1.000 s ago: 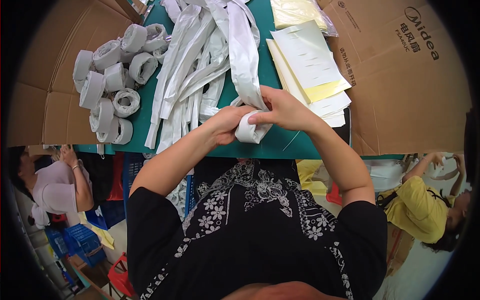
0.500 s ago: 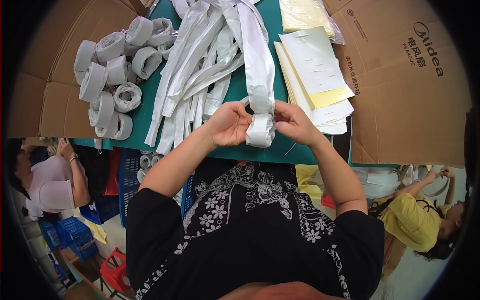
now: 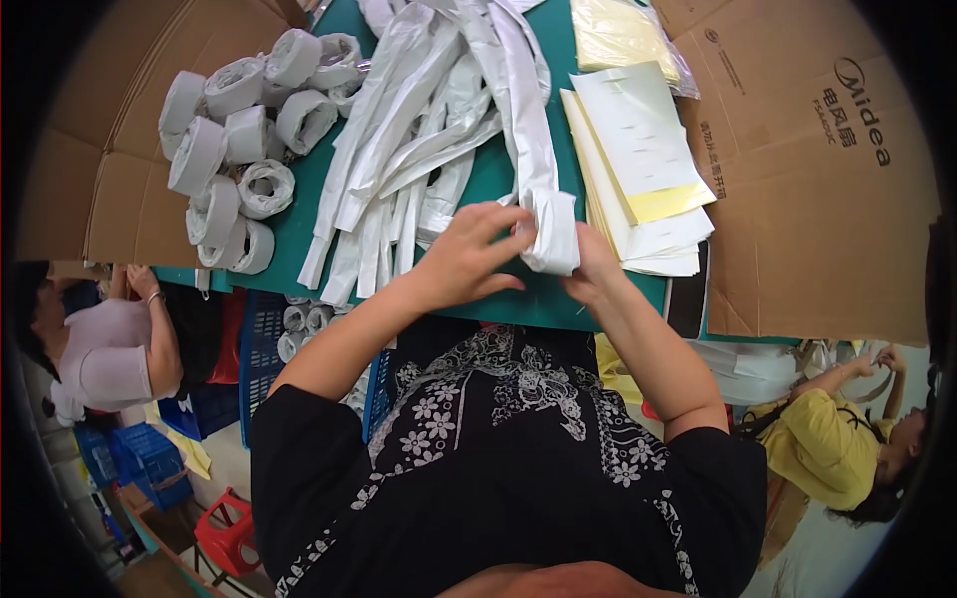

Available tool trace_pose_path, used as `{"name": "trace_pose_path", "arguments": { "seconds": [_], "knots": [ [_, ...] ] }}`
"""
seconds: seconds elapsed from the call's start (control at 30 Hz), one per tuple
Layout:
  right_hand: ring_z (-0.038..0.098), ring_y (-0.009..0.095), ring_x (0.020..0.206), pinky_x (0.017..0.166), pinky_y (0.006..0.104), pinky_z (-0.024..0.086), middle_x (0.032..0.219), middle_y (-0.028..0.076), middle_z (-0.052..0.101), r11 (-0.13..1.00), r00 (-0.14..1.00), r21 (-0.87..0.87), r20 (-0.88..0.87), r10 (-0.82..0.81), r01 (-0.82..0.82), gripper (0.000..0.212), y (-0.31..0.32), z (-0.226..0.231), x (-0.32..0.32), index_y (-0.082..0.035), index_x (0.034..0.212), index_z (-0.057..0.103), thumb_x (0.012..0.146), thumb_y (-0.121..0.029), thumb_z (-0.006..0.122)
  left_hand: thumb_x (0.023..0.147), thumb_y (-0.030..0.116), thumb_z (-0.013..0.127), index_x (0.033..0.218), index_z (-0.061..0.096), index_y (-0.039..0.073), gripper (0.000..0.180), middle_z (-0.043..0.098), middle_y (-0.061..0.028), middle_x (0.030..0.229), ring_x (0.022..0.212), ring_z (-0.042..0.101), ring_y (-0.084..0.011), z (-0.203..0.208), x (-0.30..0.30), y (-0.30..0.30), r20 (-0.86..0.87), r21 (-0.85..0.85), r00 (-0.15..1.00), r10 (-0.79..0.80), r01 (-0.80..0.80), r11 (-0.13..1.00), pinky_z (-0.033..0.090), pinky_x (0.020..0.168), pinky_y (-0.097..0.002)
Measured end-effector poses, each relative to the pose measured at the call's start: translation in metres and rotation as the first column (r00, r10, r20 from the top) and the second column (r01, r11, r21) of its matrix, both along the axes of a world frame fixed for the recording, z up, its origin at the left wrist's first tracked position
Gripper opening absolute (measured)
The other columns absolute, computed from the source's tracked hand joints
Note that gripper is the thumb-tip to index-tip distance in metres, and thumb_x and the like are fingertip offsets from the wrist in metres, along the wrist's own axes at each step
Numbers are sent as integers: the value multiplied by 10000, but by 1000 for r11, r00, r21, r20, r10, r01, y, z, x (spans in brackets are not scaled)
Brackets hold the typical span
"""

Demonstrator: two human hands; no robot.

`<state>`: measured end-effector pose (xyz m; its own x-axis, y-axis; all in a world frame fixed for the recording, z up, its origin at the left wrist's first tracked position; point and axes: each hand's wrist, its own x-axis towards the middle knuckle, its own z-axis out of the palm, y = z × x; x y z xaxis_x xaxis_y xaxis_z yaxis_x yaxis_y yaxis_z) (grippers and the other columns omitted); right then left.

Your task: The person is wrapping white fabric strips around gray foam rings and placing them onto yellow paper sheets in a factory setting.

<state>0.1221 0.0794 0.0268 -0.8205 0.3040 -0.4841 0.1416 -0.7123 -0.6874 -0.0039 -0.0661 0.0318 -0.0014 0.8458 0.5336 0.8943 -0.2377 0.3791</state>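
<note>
A white strip (image 3: pixel 533 149) runs down the green table and ends toward me in a flat coil (image 3: pixel 553 239). My right hand (image 3: pixel 596 264) grips this coil from its right side, its fingers partly hidden behind it. On the left, my left hand (image 3: pixel 467 254) has its fingers spread, the fingertips at or close to the coil's left edge; whether they touch it I cannot tell. More long white strips (image 3: pixel 384 149) lie in a loose heap beyond my left hand. Several finished white rolls (image 3: pixel 234 88) are piled farther left.
White and yellow sheets (image 3: pixel 638 145) lie right of the strip, below a yellow packet (image 3: pixel 620 40). Cardboard flaps flank the table (image 3: pixel 299 234), one at right (image 3: pixel 788 199). A blue crate (image 3: pixel 261 349) with rolls stands below the edge. Co-workers sit left (image 3: pixel 110 349) and right (image 3: pixel 827 439).
My left hand has let go of the coil and spread its fingers. My right hand has moved slightly right and lower with the coil, which has turned and shows a broader face.
</note>
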Motion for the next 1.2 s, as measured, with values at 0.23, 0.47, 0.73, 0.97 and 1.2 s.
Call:
{"name": "trace_pose_path", "arguments": {
  "seconds": [0.23, 0.47, 0.73, 0.97, 1.2],
  "knots": [
    [564, 215, 1023, 839, 329, 499, 1131, 142, 540, 868, 899, -411, -430, 83, -277, 417, -1, -19, -5, -17, 1274, 397, 890, -149, 491, 681, 128, 660, 912, 569, 14, 272, 573, -84, 1017, 1025, 551, -269, 5, 16, 3, -118, 225, 987, -111, 135, 965, 476, 825, -341],
    [530, 211, 1079, 906, 344, 451, 1224, 122, 508, 931, 885, 325, -368, 284, -164, 561, 4, -10, -12, -24, 1292, 379, 797, -101, 632, 825, 243, 636, 867, 640, -8, 255, 626, -96, 669, 570, 591, -139, 18, 16, -12, 565, -229, 793, 230, -118, 966, 451, 552, -253],
    [582, 163, 957, 835, 297, 462, 1087, 93, 586, 961, 986, 258, -100, 130, -101, 353, -3, -18, -8, 5, 1200, 471, 879, -141, 480, 879, 333, 559, 854, 630, -37, 378, 628, -64, 704, 554, 584, -111, 14, -11, 20, 890, -394, -133, 435, 253, 884, 467, 489, -222],
    [606, 230, 931, 787, 373, 520, 1063, 136, 600, 999, 999, -39, -30, 23, -24, 360, -16, -19, 3, -27, 1187, 497, 927, -253, 391, 627, 167, 781, 1106, 556, 53, 542, 530, -106, 1010, 932, 509, -247, -15, 10, 5, 334, 23, 938, 87, -101, 995, 428, 812, -350],
    [569, 223, 1017, 843, 376, 497, 1159, 105, 541, 795, 889, -539, -458, -1, -277, 395, 4, -27, 1, -84, 1264, 431, 891, -194, 497, 632, 102, 728, 893, 625, 64, 282, 585, -88, 1010, 995, 545, -276, -2, 13, 6, 92, 157, 987, -134, 119, 980, 459, 809, -357]
  ]
}}
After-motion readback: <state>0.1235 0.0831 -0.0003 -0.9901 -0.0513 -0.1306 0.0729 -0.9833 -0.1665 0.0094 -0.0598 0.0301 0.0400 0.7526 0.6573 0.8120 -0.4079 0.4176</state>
